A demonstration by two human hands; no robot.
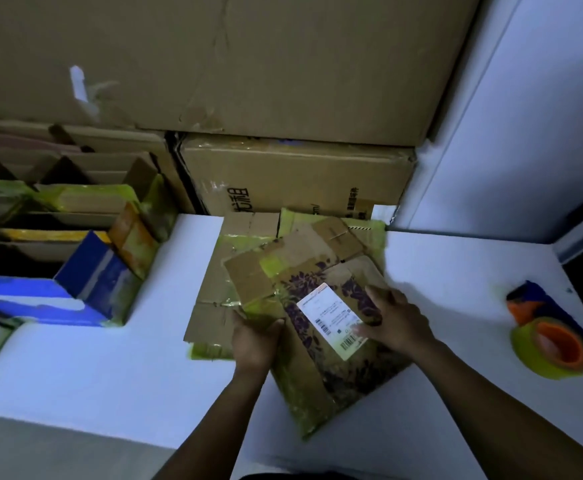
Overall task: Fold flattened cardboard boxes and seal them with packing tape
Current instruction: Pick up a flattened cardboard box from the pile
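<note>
Setting: a dim packing and storage corner, of the stockroom or dispatch-bench kind.
Upper frame: a large brown carton [248,64] fills the background, resting on a second carton [297,178] with printed characters on its side.
Left of frame: open cartons with cardboard dividers [75,188] and a blue box [92,275] stand beside the bench, several edged with yellow-green tape.
Centre: a white worktop [110,358] carries a pile of flattened boxes [210,271], used and patched with tape; the top flattened box [352,368] bears a shipping label [331,318] with barcodes.
Right of frame: a roll of packing tape [553,348], yellow-green on an orange and blue dispenser, lies on the worktop below a plain white wall [525,116].
</note>
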